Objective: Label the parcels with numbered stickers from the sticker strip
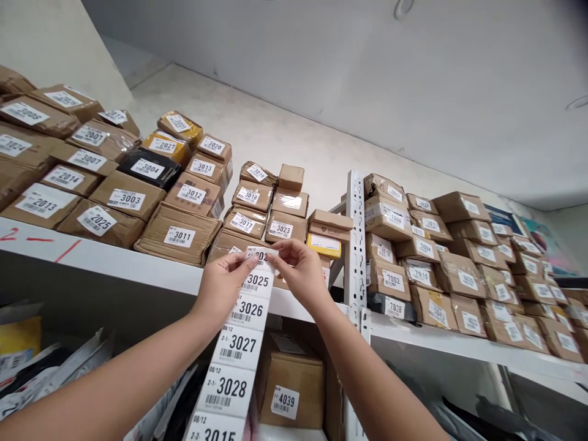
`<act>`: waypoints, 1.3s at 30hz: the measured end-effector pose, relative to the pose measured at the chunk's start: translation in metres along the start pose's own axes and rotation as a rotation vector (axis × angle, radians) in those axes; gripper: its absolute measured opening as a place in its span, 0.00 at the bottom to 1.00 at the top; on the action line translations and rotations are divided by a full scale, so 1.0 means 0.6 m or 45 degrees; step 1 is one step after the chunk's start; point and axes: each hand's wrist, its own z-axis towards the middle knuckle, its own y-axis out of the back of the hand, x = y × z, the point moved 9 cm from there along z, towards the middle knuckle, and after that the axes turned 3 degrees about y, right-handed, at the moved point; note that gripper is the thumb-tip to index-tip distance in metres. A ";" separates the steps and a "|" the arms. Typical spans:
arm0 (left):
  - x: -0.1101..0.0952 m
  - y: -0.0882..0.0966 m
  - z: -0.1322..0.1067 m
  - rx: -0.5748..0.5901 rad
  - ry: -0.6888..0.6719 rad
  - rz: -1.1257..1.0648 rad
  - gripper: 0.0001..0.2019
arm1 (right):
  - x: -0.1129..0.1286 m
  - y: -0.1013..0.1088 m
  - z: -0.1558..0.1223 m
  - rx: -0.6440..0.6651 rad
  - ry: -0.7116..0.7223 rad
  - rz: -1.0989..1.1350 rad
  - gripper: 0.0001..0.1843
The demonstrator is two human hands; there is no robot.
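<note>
A long strip of white barcode labels (237, 343) hangs down between my forearms, printed with numbers such as 3025, 3026, 3027 and 3028. My left hand (223, 283) pinches the strip's left edge near its top. At the upper right corner of the top label, my right hand (299, 269) has its thumb and fingers closed on the label edge. The top label's number is partly covered by my fingers. Just behind my hands stand small cardboard boxes, among them one labelled 3023 (283, 228) and one labelled 3017 (245, 222). A box with a yellow front (324, 244) sits right of my right hand.
Stacked labelled parcels line the white shelf (105, 250) at left. A perforated metal upright (356, 239) divides it from the right shelf (459, 344), which holds many more boxes. Below are bagged parcels (68, 367) and a box labelled 4039 (291, 373).
</note>
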 end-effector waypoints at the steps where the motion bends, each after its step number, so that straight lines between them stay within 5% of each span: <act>1: 0.000 0.002 0.005 -0.039 -0.027 0.047 0.16 | -0.001 0.002 0.001 -0.033 0.011 -0.003 0.07; 5: -0.013 0.014 0.022 -0.158 -0.150 0.177 0.21 | 0.016 0.002 0.018 -0.122 0.123 -0.116 0.04; 12: -0.012 -0.003 0.006 0.151 -0.001 0.460 0.13 | 0.052 0.070 0.156 -0.541 0.367 -0.657 0.05; 17: -0.030 0.029 -0.013 0.184 -0.014 0.483 0.15 | 0.009 0.076 0.240 -0.427 0.052 -1.154 0.10; 21: -0.041 0.061 -0.019 0.121 0.005 0.509 0.17 | 0.032 0.062 0.234 -0.470 0.187 -1.358 0.24; 23: -0.046 0.073 -0.022 0.086 0.009 0.463 0.17 | 0.045 0.050 0.231 -0.425 0.290 -1.445 0.23; 27: -0.050 0.079 -0.029 0.065 -0.004 0.373 0.17 | 0.031 0.016 0.240 -0.215 0.200 -1.459 0.15; 31: -0.050 0.083 -0.032 0.039 -0.031 0.374 0.16 | 0.045 -0.097 0.235 -0.019 0.547 -1.401 0.19; 34: -0.048 0.093 -0.037 0.022 -0.013 0.388 0.16 | 0.030 -0.169 0.227 0.166 0.590 -1.367 0.21; 37: -0.053 0.107 -0.045 0.017 0.012 0.383 0.17 | 0.031 -0.185 0.211 0.213 0.605 -1.252 0.19; 39: -0.059 0.120 -0.048 -0.007 0.024 0.383 0.17 | 0.043 -0.162 0.193 0.124 0.592 -1.055 0.22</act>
